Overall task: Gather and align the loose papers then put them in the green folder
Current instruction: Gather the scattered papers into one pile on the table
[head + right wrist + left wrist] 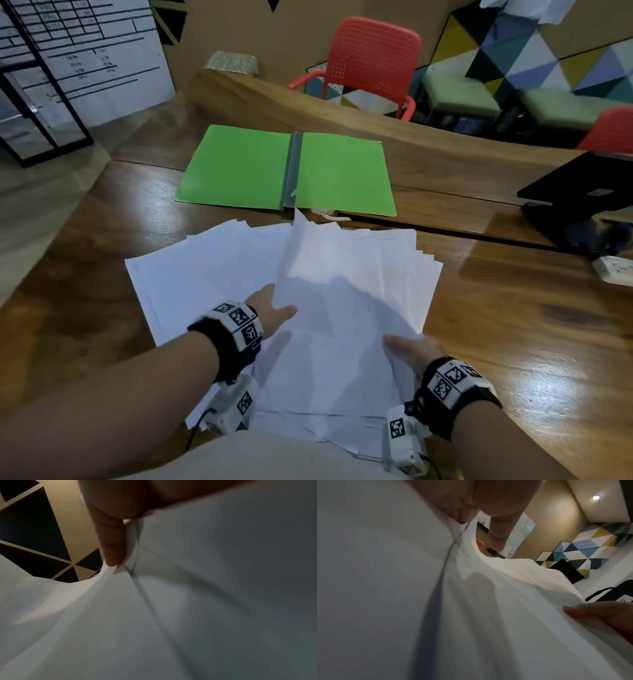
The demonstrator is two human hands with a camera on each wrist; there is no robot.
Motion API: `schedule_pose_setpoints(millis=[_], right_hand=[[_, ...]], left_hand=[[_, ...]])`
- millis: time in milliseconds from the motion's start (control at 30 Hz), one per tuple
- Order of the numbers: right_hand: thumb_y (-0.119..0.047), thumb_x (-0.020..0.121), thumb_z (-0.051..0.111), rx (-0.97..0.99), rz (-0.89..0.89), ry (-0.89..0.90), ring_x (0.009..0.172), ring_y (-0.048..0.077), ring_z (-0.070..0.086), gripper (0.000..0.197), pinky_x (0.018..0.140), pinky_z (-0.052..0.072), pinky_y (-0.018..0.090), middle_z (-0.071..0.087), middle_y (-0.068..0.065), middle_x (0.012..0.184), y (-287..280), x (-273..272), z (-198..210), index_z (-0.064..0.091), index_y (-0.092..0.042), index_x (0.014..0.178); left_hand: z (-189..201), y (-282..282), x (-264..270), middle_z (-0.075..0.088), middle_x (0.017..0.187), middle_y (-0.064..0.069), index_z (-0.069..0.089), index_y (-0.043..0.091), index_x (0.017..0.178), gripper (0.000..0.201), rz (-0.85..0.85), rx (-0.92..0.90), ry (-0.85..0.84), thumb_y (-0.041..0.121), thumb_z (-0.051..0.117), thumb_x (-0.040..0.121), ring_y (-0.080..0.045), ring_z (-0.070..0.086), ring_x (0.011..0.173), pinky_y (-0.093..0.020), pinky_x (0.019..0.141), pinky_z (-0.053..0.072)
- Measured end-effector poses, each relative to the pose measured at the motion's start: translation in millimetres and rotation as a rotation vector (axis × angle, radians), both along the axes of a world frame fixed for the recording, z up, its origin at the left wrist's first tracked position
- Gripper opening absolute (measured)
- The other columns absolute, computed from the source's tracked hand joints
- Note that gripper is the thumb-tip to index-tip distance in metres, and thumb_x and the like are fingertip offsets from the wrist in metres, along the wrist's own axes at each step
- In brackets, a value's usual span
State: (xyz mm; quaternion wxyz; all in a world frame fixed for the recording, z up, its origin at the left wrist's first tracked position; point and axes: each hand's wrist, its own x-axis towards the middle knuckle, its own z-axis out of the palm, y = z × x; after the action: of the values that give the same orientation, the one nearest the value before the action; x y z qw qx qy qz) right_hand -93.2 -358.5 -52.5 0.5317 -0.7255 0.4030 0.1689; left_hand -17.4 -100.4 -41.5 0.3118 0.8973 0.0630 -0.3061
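My left hand [274,313] and right hand [412,349] each pinch a side of the papers [342,308], thumbs on top, fingers hidden beneath; the sheets lie fanned and uneven on the table [513,342], some trailing off its near edge. I reckon those could slip to the floor if I lift unevenly. Beyond, the green folder [239,168] lies open and flat

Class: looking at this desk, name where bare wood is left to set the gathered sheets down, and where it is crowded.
Free: bare table right of the papers, and left of them toward the edge. Crowded: the far side, by the open green folder; laptop at far right.
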Motion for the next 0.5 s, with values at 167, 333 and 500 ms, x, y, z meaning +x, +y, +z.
schedule_pose_setpoints(millis=[167,333,500], right_hand=[[-0.035,0.042,0.080,0.025,-0.002,0.003,0.091,0.036,0.068,0.061,0.089,0.052,0.052,0.072,0.015,0.099,-11,2,-25,0.067,-0.008,0.095],[-0.021,0.059,0.082,0.054,-0.027,-0.041,0.094,0.036,0.066,0.034,0.092,0.050,0.052,0.070,0.017,0.102,-10,0,-22,0.066,-0.011,0.088],[-0.008,0.075,0.074,0.075,-0.028,-0.076,0.095,0.038,0.065,0.029,0.090,0.050,0.045,0.069,0.020,0.100,-5,-1,-3,0.065,0.003,0.101]], left_hand=[[3,53,17,0.035,0.139,-0.021,0.034,0.014,0.134,0.075,0.284,0.446,-0.083,0.056,0.055,0.076,-0.041,0.042,0.123,-0.049,0.102,0.038],[-10,101,26,0.031,0.143,-0.032,0.022,0.006,0.142,0.080,0.572,0.369,-0.022,0.018,0.059,0.073,-0.049,0.033,0.129,-0.054,0.104,0.034],[8,83,16,0.049,0.136,-0.015,0.024,0.022,0.140,0.066,0.671,-0.063,-0.292,0.001,0.050,0.083,-0.034,0.053,0.118,-0.037,0.102,0.041]])
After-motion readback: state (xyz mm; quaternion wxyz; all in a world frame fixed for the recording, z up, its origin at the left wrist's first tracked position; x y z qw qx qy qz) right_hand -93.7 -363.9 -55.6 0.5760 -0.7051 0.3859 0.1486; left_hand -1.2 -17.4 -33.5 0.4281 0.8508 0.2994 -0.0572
